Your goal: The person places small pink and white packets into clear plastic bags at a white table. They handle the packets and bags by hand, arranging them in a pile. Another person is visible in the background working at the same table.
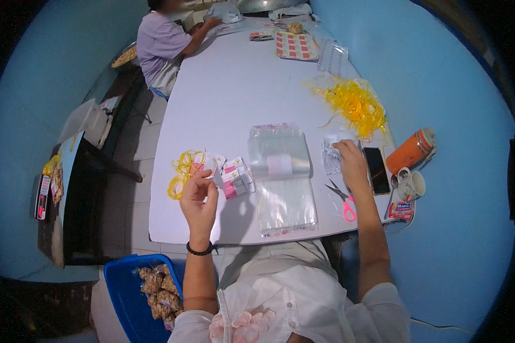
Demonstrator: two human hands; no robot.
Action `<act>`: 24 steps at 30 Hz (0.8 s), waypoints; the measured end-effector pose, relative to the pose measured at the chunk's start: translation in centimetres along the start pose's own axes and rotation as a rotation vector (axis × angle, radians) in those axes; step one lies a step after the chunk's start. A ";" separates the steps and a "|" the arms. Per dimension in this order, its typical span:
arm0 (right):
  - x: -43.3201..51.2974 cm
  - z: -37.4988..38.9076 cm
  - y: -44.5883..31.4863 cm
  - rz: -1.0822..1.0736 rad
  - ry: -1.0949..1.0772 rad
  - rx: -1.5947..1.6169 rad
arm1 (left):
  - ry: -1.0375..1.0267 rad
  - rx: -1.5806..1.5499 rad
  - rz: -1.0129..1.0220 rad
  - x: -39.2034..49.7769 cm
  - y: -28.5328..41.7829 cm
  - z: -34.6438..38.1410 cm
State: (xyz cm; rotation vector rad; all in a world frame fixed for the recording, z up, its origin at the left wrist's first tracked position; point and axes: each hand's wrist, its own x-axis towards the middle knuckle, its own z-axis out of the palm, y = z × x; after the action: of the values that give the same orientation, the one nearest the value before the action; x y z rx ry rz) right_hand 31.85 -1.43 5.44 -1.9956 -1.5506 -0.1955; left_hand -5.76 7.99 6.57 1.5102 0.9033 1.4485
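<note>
My left hand point(199, 195) is raised over the table's near left, thumb and fingers apart and nothing seen in it. Beyond it lie yellow ribbon loops point(177, 185) and stacks of pink-and-white printed labels point(235, 176). My right hand point(352, 160) is over a bunch of thin silvery strips point(331, 159), its fingertips at their upper edge; whether it grips one is hard to see. Between my hands lie clear plastic bags point(285, 201), their upper part folded or overlapping, with a pale label point(280, 165) on them. Scissors with pink handles point(347, 209) rest below my right hand.
Yellow ribbon point(354, 105) is heaped farther right. Along the wall are a phone point(376, 170), an orange tumbler point(407, 153), a mug point(412, 185) and a spoon point(390, 197). A blue bin point(124, 291) holds bagged brown pieces. A person point(163, 47) sits at the far left, beyond printed sheets point(297, 46).
</note>
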 end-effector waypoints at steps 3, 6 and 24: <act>-0.5 0.8 -2.5 -0.248 0.148 -0.206 | -0.079 0.131 0.050 -1.2 0.1 1.5; -2.6 1.0 -6.7 -0.193 -0.017 0.307 | -0.232 0.404 0.340 -3.3 0.3 4.1; -5.4 5.9 -7.9 -0.105 -0.339 0.448 | -0.682 0.605 0.461 -8.1 -3.5 5.8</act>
State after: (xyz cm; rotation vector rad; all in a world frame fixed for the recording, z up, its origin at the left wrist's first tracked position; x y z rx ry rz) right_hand 21.55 -1.66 1.07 -1.6488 -1.7224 0.4362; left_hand -0.37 1.46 0.23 2.5818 0.5991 0.8337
